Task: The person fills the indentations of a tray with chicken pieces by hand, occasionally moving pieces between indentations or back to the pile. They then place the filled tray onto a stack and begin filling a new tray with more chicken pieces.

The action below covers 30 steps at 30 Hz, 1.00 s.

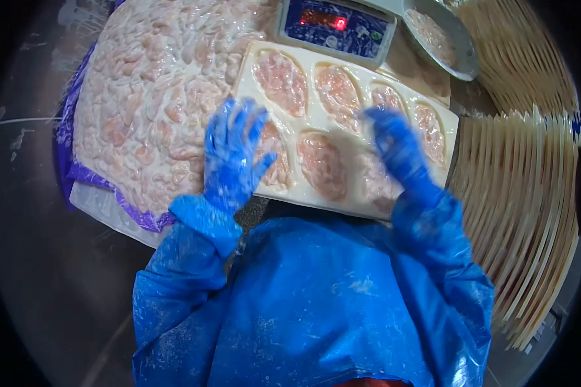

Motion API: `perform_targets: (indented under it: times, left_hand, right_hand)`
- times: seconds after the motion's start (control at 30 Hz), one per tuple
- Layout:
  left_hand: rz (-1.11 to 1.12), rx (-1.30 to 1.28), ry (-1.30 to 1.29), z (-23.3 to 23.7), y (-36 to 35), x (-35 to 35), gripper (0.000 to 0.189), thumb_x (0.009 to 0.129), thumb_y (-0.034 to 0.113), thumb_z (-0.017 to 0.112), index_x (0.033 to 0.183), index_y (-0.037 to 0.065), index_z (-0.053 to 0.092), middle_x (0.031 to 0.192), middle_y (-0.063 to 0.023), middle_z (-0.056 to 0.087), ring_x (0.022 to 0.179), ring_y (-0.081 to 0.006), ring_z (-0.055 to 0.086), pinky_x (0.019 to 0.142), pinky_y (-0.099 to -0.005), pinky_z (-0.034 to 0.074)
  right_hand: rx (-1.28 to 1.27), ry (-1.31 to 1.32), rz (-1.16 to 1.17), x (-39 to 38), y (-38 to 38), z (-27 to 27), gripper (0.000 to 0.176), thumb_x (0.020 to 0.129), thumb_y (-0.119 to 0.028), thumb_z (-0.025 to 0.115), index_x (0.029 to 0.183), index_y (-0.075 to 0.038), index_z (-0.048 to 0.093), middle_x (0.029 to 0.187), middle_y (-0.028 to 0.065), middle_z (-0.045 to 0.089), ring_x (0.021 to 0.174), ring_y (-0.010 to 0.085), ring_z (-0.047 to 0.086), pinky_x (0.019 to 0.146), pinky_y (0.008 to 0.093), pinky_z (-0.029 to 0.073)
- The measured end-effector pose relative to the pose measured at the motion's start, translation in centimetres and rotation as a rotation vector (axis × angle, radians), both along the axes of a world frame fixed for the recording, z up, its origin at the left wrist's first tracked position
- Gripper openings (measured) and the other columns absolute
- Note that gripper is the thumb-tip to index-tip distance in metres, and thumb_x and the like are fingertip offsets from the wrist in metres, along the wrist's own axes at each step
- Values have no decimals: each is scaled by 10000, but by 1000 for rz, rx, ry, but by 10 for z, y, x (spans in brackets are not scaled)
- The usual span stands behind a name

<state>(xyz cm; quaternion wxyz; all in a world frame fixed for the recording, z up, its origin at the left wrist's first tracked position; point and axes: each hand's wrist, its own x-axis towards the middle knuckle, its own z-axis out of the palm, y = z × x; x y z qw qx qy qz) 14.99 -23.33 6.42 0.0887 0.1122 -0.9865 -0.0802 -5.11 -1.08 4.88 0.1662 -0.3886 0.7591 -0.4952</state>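
Note:
A cream tray (308,124) with two rows of oval hollows lies before me, tilted a little, its hollows filled with pale pink raw meat (323,166). My left hand (234,151), in a wet blue glove, is at the tray's left edge with its fingers spread. Beside it on the left is a big heap of pale, glistening raw meat pieces (142,84). Over the right part of the tray, my right hand (400,151), also gloved in blue, is smeared by motion. It partly covers the hollows there, and its fingers cannot be made out clearly.
Behind the tray stands a digital scale (336,29) with a red display. A metal pan (468,61) holding some meat is at its right. Tall stacks of thin cream sheets or trays (513,213) fill the right side. Purple plastic (84,173) edges the meat heap.

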Motion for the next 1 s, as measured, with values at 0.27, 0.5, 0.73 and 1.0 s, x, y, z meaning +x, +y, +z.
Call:
perform_targets:
  times: [0.27, 0.5, 0.73, 1.0]
  left_hand:
    - [-140, 228, -372, -10, -1, 11, 942, 746, 460, 678, 1467, 66, 216, 1510, -212, 170, 1410, -367, 130, 1135, -505, 95]
    - [-448, 154, -321, -38, 65, -71, 923, 769, 599, 563, 1463, 87, 236, 1524, -159, 173, 1417, -364, 95, 1129, -538, 38]
    - [-484, 179, -274, -43, 68, -106, 906, 773, 579, 576, 1460, 87, 249, 1522, -124, 202, 1429, -308, 98, 1132, -535, 14]
    - [-763, 374, -226, -50, 109, -122, 825, 816, 554, 534, 1447, 84, 287, 1514, -141, 231, 1426, -313, 125, 1132, -534, 3]
  right_hand:
    - [798, 566, -392, -163, 120, -54, 559, 765, 33, 435, 1272, -164, 562, 1196, 173, 576, 1134, 351, 515, 996, 418, 401]
    - [556, 600, -413, -166, 120, -50, 414, 747, -19, 502, 1109, -127, 669, 1047, 167, 612, 1031, 341, 548, 926, 418, 434]
    - [519, 582, -495, -166, 123, -47, 206, 779, -185, 585, 928, -121, 711, 939, 141, 621, 930, 334, 567, 844, 423, 457]
    - [590, 513, -615, -169, 113, -38, 233, 817, -295, 581, 800, -80, 669, 881, 164, 606, 901, 360, 563, 814, 458, 446]
